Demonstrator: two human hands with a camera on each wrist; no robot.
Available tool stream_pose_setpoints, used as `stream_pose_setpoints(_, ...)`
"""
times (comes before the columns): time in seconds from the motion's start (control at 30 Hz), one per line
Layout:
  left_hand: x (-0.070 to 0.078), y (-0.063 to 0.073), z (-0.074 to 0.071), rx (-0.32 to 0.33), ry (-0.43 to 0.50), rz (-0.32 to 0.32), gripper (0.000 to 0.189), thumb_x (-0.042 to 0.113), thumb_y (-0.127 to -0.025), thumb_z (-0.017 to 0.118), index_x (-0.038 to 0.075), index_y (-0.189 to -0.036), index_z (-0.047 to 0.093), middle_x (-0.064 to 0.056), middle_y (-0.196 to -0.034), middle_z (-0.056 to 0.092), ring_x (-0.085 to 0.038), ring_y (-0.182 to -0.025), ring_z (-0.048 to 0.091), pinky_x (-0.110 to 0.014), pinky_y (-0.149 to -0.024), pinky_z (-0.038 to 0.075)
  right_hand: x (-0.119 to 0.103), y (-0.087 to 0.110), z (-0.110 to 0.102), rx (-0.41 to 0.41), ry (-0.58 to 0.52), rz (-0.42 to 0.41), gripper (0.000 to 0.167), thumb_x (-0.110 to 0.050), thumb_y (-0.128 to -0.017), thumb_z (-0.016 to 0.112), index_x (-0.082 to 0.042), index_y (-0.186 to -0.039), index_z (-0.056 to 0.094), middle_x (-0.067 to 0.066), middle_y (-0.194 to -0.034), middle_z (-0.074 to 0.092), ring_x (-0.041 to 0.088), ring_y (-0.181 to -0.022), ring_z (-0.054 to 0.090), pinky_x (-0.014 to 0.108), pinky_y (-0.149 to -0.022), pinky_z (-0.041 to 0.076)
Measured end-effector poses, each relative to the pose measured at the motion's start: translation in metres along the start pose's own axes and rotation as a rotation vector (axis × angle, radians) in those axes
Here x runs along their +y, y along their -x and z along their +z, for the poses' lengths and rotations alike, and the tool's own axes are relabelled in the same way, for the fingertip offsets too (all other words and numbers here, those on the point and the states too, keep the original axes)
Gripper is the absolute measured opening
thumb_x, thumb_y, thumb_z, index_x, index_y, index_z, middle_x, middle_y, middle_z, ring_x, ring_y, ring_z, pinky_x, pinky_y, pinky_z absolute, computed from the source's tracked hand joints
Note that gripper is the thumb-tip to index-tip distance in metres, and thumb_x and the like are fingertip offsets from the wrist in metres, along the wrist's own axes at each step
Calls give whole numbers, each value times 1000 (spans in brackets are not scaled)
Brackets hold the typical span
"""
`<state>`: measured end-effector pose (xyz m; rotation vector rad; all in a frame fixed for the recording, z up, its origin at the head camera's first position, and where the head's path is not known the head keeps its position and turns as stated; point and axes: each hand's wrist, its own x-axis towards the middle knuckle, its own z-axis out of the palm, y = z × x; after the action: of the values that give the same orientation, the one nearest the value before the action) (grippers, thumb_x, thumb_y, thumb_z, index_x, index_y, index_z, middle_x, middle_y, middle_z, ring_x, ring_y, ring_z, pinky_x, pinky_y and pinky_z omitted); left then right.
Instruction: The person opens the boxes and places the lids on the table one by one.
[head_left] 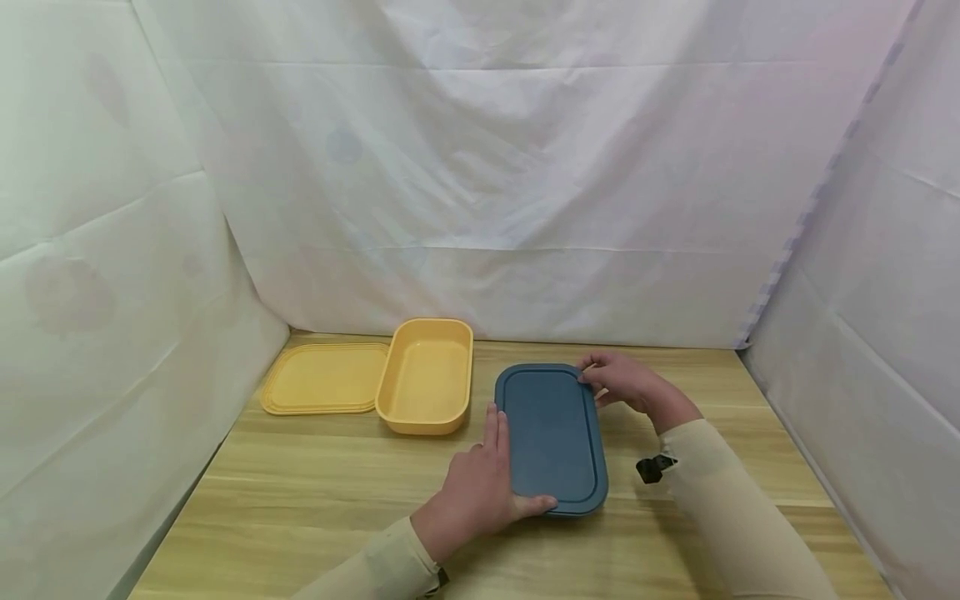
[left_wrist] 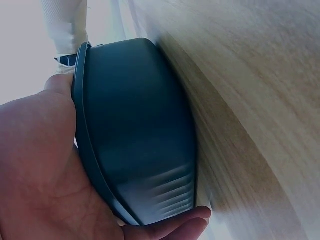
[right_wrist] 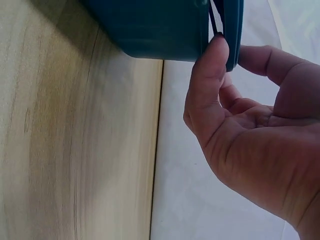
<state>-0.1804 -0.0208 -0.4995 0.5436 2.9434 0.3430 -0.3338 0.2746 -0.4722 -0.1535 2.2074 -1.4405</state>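
A dark blue rectangular food container stands on the table near my hands; its body [left_wrist: 145, 115] shows in the left wrist view, ridged along the lower part. Its matching lid [head_left: 551, 442] covers the top. Along the left side and near edge lies my left hand [head_left: 480, 487], two fingers straight against the side and the thumb stretched over the near rim. At the far right corner my right hand [head_left: 618, 383] pinches the lid's rim. A narrow gap parts lid and body there in the right wrist view, with a fingertip [right_wrist: 218, 47] at it.
A yellow rectangular container [head_left: 427, 379] without a cover stands left of the blue one. Beside it a yellow lid [head_left: 326, 379] lies flat, touching or nearly touching it. White cloth [head_left: 480, 167] hangs behind and at both sides of the wooden table [head_left: 300, 483].
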Motion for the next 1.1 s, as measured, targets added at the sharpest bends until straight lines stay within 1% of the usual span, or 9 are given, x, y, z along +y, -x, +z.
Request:
stream_pose_setpoints(0.13,1,0,1,-10,-5,-3,148,106,-79,51,-3,-174,20,-26,-182,10,-28,-111,74,-40,-78,61,-2,1,1,21,4,-6,30,-19,-114,57,3,-134,60,12,-104,68,28,-91,66,54,-84,63)
stream_pose_setpoints(0.3,1,0,0,-12,0,-4,147,105,-79,51,-2,-174,19,-26,-182,9,-29,-113,74,-41,-80,61,-3,4,-1,32,8,-13,34,-20,-115,57,5,-138,60,12,-105,68,27,-92,67,47,-80,65)
stream_pose_setpoints(0.53,0,1,0,-13,20,0,147,105,-80,51,-3,-174,19,-27,-182,9,-31,-115,74,-42,-80,62,-4,3,-2,37,11,1,33,-18,-115,58,5,-138,63,14,-109,72,28,-94,72,51,-86,66)
stream_pose_setpoints(0.83,-1,1,-2,-7,39,2,147,104,-80,53,-4,-174,20,-28,-182,10,-32,-117,74,-43,-83,63,-6,2,-3,28,19,3,38,-17,-114,61,7,-145,61,16,-116,75,28,-100,76,46,-85,67)
stream_pose_setpoints(1.1,1,2,-2,-23,42,-9,147,104,-80,53,-3,-174,18,-26,-182,9,-30,-118,73,-42,-83,62,-5,2,-4,6,4,1,36,-15,-114,59,7,-143,62,16,-116,74,27,-99,76,52,-89,65)
